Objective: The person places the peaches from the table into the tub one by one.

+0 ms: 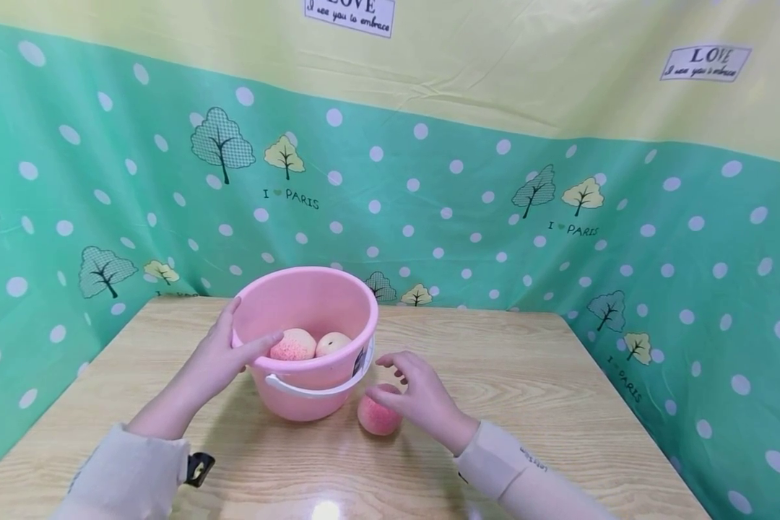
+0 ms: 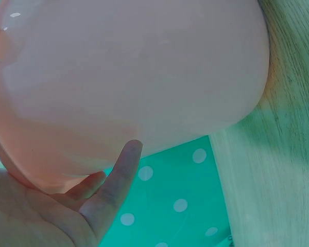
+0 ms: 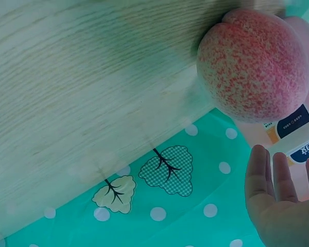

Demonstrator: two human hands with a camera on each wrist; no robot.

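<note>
A pink bucket (image 1: 299, 390) with a white handle (image 1: 318, 392) stands upright on the table. My left hand (image 1: 224, 354) grips its left rim, thumb over the edge and fingers along the outer wall; those fingers also show against the bucket (image 2: 144, 77) in the left wrist view. Two peaches, a speckled pink one (image 1: 294, 345) and a paler one (image 1: 333, 343), lie inside. Another pink peach (image 1: 378, 413) sits on the table, right of the bucket. Over it hovers my right hand (image 1: 422, 390), fingers loosely bent and apart from the peach (image 3: 253, 67) in the right wrist view.
The wood-grain table (image 1: 494, 404) extends around the bucket, with bare surface to the right. A green and yellow cloth (image 1: 442, 180) with dots and trees hangs behind and along both sides. A label (image 3: 293, 121) shows on the bucket's side.
</note>
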